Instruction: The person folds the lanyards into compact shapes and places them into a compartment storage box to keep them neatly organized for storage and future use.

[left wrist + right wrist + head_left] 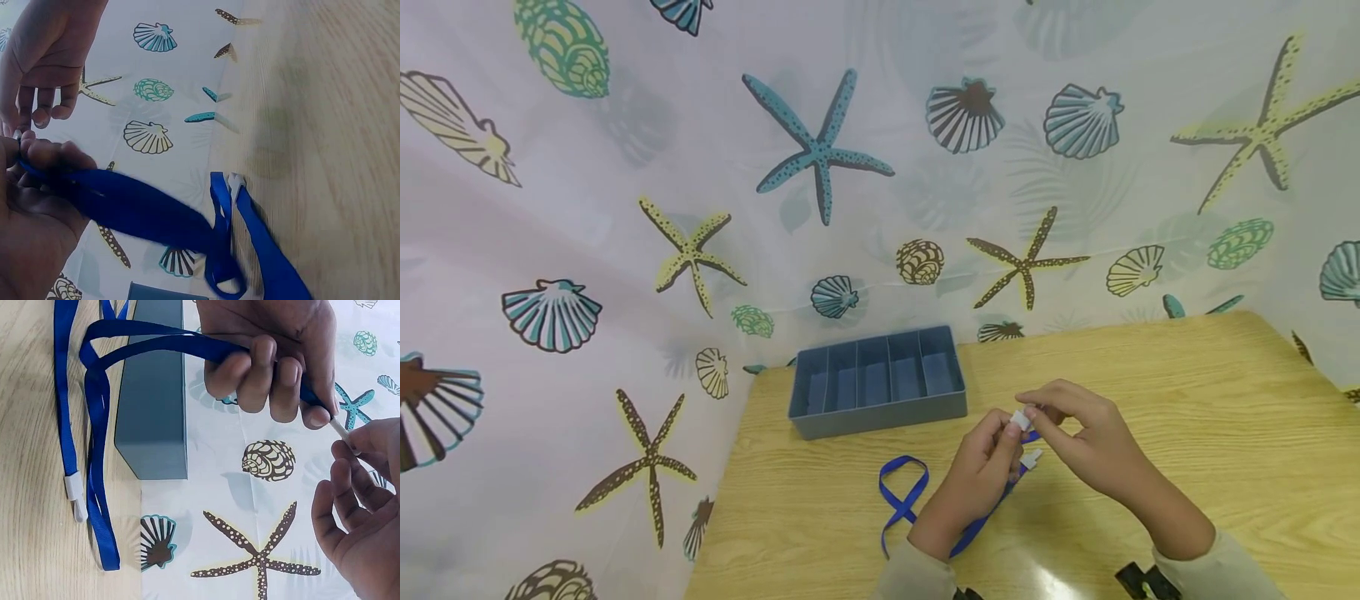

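My left hand (981, 467) grips a folded blue lanyard (137, 206) whose ribbon hangs in loops from the fingers. At its end a small white clip (342, 434) juts out between thumb and forefinger. The right hand (1093, 442) faces it and pinches the tip of that clip with thumb and fingertips, the other fingers loosely bent. Another white clip (75, 497), on a blue strap, hangs below the hands near the wooden table (805, 517). To the left of my left wrist, a crossed loop of blue ribbon (903, 505) shows over the tabletop.
Behind the hands, to the left, stands a grey-blue tray (880, 414) with several compartments in a row. A white cloth (865, 250) printed with shells and starfish hangs along the table's back and left sides.
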The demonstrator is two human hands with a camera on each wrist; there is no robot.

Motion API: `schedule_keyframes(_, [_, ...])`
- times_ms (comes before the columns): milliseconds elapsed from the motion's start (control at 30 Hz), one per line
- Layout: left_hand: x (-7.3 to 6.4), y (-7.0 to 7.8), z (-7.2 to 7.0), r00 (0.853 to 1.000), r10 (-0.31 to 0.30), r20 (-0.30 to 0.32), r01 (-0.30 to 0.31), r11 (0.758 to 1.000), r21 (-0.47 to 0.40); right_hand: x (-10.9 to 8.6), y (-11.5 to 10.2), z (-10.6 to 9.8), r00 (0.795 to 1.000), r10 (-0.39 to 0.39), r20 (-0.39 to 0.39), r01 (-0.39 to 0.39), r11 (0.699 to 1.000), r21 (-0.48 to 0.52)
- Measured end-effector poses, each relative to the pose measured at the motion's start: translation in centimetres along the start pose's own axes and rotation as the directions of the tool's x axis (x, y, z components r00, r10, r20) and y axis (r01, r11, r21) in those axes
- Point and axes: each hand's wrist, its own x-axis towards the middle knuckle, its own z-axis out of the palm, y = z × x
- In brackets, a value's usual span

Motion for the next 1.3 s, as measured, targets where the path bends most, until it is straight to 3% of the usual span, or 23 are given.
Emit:
schedule_keyframes(333, [0.0, -0.1, 0.1, 0.997, 0.061, -0.048, -0.060, 0.998, 0.034, 0.2, -0.4, -0.3, 0.999, 0.022, -0.023, -0.022, 1.000, 0.010])
schedule_keyframes(500, [0.2, 0.2, 0.1, 0.992, 0.073, -0.101, -0.070, 0.997, 0.031, 0.4, -0.5, -0.5, 0.998, 0.043, -0.045, -0.042, 0.999, 0.026])
schedule_keyframes(700, [0.1, 0.6, 0.2, 0.981, 0.109, -0.161, -0.095, 0.992, 0.087, 0.4, -0.5, -0.7, 0.994, 0.065, -0.084, -0.062, 0.997, 0.036])
schedule_keyframes(900, [0.0, 0.9, 0.2, 0.971, 0.172, -0.166, -0.152, 0.980, 0.128, 0.4, -0.4, -0.9, 0.990, 0.093, -0.105, -0.089, 0.995, 0.043])
schedule_keyframes(1300, [0.0, 1.8, 0.0, 0.969, 0.177, -0.173, -0.161, 0.981, 0.106, 0.9, -0.1, -1.8, 0.978, 0.166, -0.124, -0.157, 0.984, 0.080])
